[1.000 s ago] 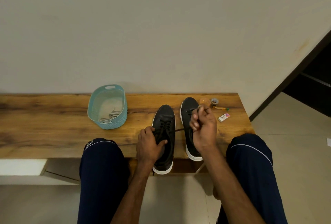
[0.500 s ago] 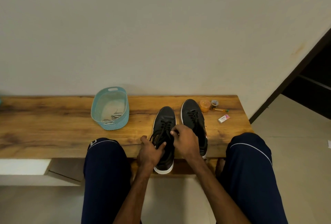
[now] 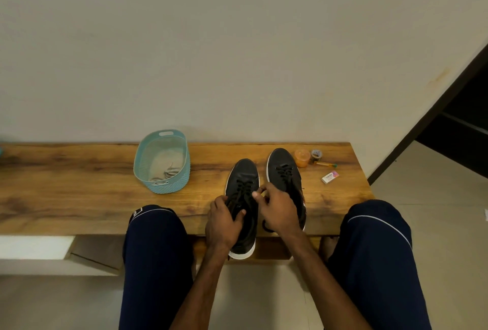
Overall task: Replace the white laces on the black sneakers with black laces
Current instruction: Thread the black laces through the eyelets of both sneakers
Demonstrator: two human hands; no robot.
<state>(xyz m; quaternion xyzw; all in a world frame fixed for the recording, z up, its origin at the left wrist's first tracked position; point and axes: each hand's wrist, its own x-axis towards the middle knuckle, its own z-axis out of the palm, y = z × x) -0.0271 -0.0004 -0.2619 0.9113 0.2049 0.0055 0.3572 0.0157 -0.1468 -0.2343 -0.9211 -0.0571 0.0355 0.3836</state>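
Wooden counter (image 3: 79,187) carries the left sneaker (image 3: 244,174) just beside the right sneaker (image 3: 281,163). At the near edge the left hand (image 3: 224,221) grips the left sneaker's side, and the right hand (image 3: 280,211) pinches its black lace (image 3: 244,187). The basket (image 3: 148,171) holds white laces (image 3: 169,172).

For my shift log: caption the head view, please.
Left hand grips the nearer sneaker; right hand pinches its black lace.

Both forearms reach forward between the knees, wrists close together. The left hand (image 3: 224,221) curls round the side of the nearer sneaker (image 3: 244,171), thumb lying across its top. The right hand (image 3: 280,211) is curled, its fingertips (image 3: 255,194) pinching the black lace (image 3: 241,189).
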